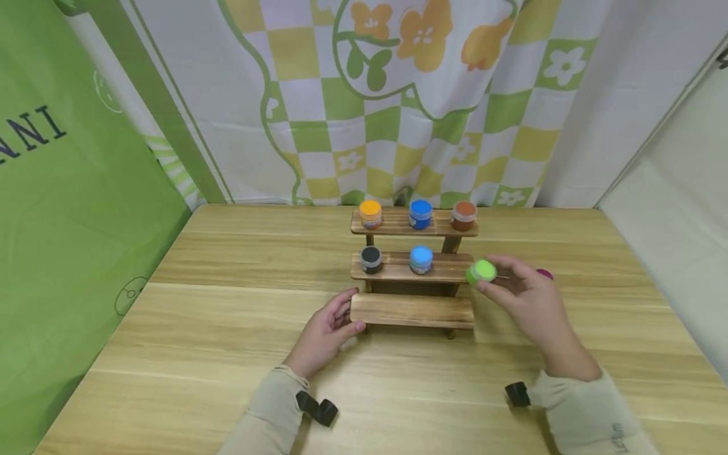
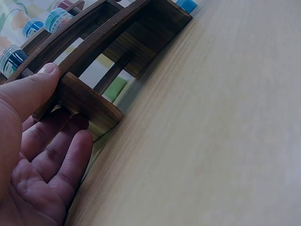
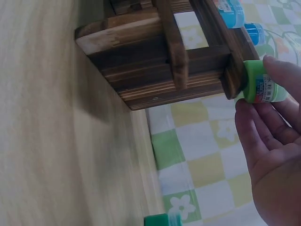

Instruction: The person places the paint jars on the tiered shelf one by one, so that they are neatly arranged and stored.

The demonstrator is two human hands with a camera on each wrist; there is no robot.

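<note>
A three-step wooden stand (image 1: 412,309) stands on the table. My left hand (image 1: 327,335) grips the left end of its lowest step, the thumb (image 2: 40,89) against the edge and the fingers below. My right hand (image 1: 534,303) pinches a light green paint jar (image 1: 483,271) at the right end of the middle step. In the right wrist view that green jar (image 3: 258,82) is against the step's end. A black jar (image 1: 371,260) and a light blue jar (image 1: 421,260) share the middle step. On the top step are orange (image 1: 370,214), blue (image 1: 421,215) and brown (image 1: 464,216) jars.
A magenta lid (image 1: 544,273) shows partly behind my right hand. In the right wrist view a dark green jar (image 3: 162,220) stands at the bottom edge. A patterned curtain (image 1: 387,126) hangs behind the wooden table (image 1: 256,253), and a green cloth (image 1: 68,221) is on the left.
</note>
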